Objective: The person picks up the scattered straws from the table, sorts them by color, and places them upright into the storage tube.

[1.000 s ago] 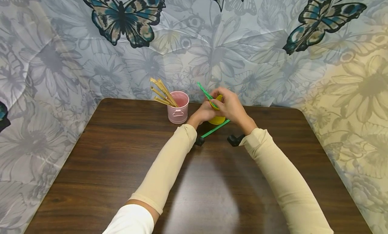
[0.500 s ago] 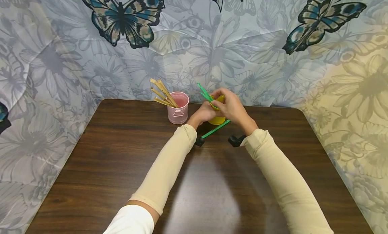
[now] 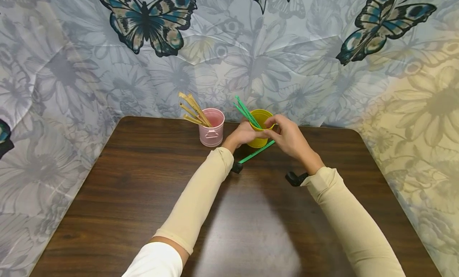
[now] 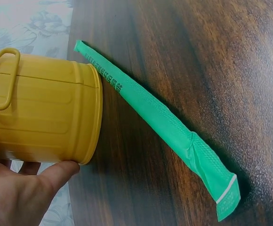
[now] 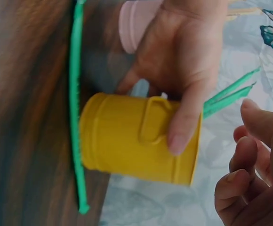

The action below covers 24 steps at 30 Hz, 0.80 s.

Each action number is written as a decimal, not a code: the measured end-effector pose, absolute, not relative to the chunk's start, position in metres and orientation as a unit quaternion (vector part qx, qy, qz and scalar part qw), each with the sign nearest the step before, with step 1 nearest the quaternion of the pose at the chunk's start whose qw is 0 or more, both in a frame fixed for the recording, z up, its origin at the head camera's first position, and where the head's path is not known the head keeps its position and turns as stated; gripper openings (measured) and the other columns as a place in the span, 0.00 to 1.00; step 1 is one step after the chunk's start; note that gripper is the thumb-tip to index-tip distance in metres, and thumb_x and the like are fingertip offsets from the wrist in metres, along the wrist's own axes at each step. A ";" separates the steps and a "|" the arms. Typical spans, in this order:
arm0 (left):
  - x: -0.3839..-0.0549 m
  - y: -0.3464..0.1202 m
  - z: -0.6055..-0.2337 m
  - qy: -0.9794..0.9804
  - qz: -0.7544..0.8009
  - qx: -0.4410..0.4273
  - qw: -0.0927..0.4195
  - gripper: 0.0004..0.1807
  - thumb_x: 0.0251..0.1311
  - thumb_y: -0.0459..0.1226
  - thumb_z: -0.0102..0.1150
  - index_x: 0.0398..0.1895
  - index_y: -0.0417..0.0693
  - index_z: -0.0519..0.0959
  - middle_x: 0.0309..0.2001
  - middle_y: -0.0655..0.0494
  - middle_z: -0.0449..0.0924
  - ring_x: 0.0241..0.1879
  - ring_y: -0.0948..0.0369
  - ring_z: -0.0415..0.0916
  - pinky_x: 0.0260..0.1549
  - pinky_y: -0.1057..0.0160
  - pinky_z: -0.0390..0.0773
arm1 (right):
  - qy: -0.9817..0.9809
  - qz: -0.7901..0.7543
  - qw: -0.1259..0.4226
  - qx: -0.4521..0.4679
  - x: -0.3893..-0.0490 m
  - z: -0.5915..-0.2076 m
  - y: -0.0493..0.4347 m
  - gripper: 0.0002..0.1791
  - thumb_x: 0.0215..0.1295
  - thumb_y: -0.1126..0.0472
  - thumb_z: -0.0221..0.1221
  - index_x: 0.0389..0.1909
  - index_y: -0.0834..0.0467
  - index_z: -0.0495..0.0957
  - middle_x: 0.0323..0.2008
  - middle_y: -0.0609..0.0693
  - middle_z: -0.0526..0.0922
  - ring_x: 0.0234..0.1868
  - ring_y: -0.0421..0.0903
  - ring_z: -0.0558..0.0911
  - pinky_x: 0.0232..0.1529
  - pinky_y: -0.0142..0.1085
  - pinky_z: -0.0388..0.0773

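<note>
A small yellow bucket [image 3: 258, 143] stands at the back of the table, and my left hand [image 3: 245, 133] grips it, the thumb lying on its side in the right wrist view. Slim green wrapped packets [image 3: 248, 112] lean out of its mouth. My right hand [image 3: 289, 136] is beside the rim, fingers loosely bent; in the right wrist view nothing is between its fingertips [image 5: 252, 104]. Another green packet [image 4: 150, 117], with dark printing along it, lies flat on the table just in front of the bucket's base.
Left of the yellow bucket stands a pink bucket [image 3: 210, 136] with several tan slim packets [image 3: 193, 107] leaning out. The brown wooden table [image 3: 143, 189] ends just behind both buckets, against a butterfly-patterned cloth [image 3: 229, 50].
My right hand has let go of the green packets at the bucket's mouth and moved right and slightly down. The left hand has stayed on the bucket.
</note>
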<state>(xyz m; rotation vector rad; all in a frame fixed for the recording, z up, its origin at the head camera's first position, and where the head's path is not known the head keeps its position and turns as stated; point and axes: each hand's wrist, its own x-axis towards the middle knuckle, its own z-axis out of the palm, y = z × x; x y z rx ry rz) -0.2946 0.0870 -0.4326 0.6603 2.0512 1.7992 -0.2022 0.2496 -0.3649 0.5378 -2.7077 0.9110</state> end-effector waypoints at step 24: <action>-0.290 0.086 -0.431 0.718 0.636 0.220 0.179 0.38 0.55 0.38 0.76 0.68 0.43 0.69 0.64 0.42 0.75 0.60 0.51 0.74 0.64 0.52 0.74 | -0.937 0.257 0.014 0.238 -0.182 -0.444 0.242 0.13 0.68 0.60 0.66 0.50 0.60 0.81 0.53 0.56 0.81 0.55 0.58 0.82 0.57 0.54 0.80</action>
